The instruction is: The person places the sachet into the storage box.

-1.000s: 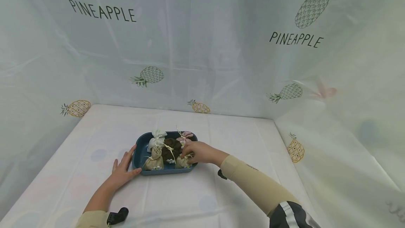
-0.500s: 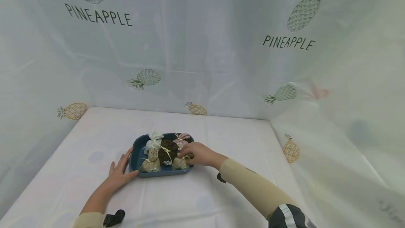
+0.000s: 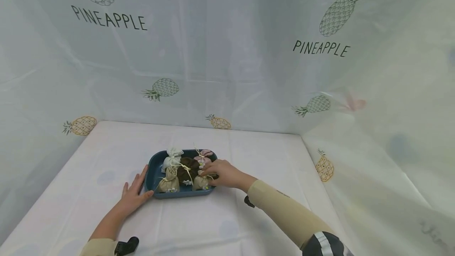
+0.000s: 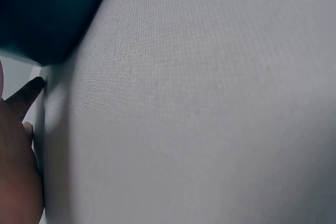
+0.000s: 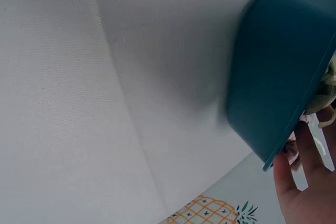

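Observation:
A dark blue tray (image 3: 185,195) on the table holds several small cloth drawstring pouches. A white pouch (image 3: 172,160) and a pink pouch (image 3: 203,159) lie at the back, with a brown pouch (image 3: 189,168) between. In front are a beige pouch (image 3: 168,185) at left and another beige pouch (image 3: 200,184) in the right corner. My right hand (image 3: 227,174) reaches over the tray's right end and pinches that right beige pouch near its tied neck; its fingertips are partly hidden. My left hand (image 3: 133,196) rests with fingers spread against the tray's left end.
White cloth (image 3: 263,161) covers the table around the tray. A pale curtain (image 3: 227,50) printed with pineapples hangs along the back and sides. Dark wrist-worn devices sit at the left wrist (image 3: 126,246) and the right wrist (image 3: 249,201).
The whole head view has shifted slightly, carrying the scene a little left. Both hands keep their places at the tray, and the pouches show no clear movement within it.

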{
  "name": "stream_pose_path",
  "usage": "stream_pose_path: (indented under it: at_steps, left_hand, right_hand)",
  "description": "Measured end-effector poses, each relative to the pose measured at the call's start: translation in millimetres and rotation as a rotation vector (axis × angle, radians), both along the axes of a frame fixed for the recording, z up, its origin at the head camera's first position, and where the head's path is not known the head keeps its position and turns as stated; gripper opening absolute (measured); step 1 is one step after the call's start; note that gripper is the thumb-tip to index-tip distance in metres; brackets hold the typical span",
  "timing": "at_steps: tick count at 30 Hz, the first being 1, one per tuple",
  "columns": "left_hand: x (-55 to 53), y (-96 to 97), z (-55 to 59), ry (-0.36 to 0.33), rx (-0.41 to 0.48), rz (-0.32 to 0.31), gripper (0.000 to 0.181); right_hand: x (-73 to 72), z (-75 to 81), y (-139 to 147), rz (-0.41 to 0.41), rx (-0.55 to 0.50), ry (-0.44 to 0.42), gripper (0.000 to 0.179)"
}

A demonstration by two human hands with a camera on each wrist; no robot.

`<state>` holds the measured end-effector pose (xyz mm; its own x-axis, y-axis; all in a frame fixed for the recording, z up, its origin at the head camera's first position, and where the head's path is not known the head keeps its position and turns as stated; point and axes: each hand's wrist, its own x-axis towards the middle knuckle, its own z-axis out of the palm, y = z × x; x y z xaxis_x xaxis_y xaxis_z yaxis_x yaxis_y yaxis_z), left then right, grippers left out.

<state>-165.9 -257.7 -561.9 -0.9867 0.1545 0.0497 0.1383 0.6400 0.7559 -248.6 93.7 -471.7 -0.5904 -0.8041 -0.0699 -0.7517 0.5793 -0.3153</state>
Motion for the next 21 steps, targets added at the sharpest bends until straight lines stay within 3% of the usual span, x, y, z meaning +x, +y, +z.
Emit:
stream_pose_path:
  at_steps: [9,17,21]
  left_hand:
    - [-2.0,-4.3,4.8,-0.024,0.025,-0.022,0.097]
    - [1.5,-6.2,16.9,-0.017,-0.078,0.016,0.093]
    - [-0.4,-10.1,29.1,0.006,-0.113,0.014,0.095]
  right_hand:
    - [5.8,8.2,17,-0.060,-0.062,-0.027,0.037]
    - [13.1,9.5,50,-0.166,-0.113,-0.050,0.039]
    - [15.6,13.2,66,-0.194,-0.119,-0.006,0.040]
